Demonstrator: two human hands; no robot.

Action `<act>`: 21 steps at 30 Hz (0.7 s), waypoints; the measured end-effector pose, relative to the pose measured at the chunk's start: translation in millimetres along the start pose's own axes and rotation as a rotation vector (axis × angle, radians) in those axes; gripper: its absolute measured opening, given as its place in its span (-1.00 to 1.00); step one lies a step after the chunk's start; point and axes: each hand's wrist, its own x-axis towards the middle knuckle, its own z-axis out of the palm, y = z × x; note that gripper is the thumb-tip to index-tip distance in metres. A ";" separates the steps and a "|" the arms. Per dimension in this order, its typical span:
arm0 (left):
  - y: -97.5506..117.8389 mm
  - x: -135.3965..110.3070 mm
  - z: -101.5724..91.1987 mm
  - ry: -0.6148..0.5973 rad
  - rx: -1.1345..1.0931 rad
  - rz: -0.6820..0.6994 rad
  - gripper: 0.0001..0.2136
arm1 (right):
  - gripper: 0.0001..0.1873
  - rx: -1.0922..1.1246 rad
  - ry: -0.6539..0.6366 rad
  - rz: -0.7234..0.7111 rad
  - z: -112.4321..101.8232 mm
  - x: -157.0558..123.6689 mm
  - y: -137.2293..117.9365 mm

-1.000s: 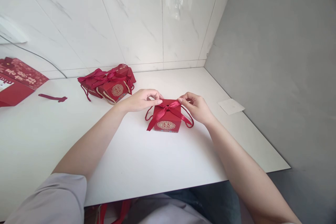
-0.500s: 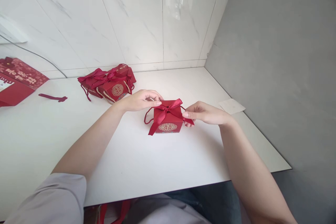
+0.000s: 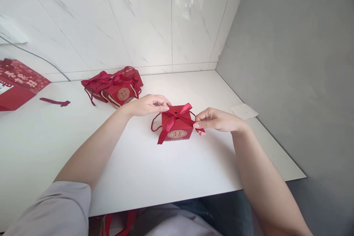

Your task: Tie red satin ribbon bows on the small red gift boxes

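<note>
A small red gift box [image 3: 177, 134] with a round gold emblem stands upright on the white table, tied with a red satin ribbon [image 3: 174, 116] in a bow on its lid. My left hand [image 3: 151, 104] is closed at the lid's back left corner, pinching the bow's left loop, which the fingers mostly hide. On the other side, my right hand [image 3: 212, 119] grips the ribbon's right tail between thumb and fingers; the tail's end pokes out below. One ribbon tail hangs loose down the box's front left. A dark red cord handle [image 3: 155, 129] sticks out at the left.
Several similar red boxes [image 3: 123, 93] with bows are grouped by the tiled wall. At far left lies a larger red patterned package [image 3: 20, 88], with a dark red strip [image 3: 55, 101] near it. A pale paper square [image 3: 244, 111] lies at the table's right edge.
My right hand has slid slightly along the ribbon's right tail and a little down. The left hand and the box are almost unmoved.
</note>
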 end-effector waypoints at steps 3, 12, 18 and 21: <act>0.3 0.0 -0.5 -0.018 0.003 -0.001 -0.69 | -0.65 -0.008 -0.003 0.009 -0.9 0.0 0.1; -0.4 -2.6 -3.8 -0.105 -0.012 0.032 -0.74 | -0.65 0.000 -0.025 0.029 -3.7 -1.2 -0.6; -2.3 -1.8 -5.5 -0.151 0.003 0.051 -0.71 | -0.65 -0.018 -0.034 0.033 -3.8 -1.8 -2.5; -0.1 -1.6 -5.2 -0.147 0.008 0.047 -0.70 | -0.65 -0.020 -0.038 0.029 -3.9 -2.2 -2.4</act>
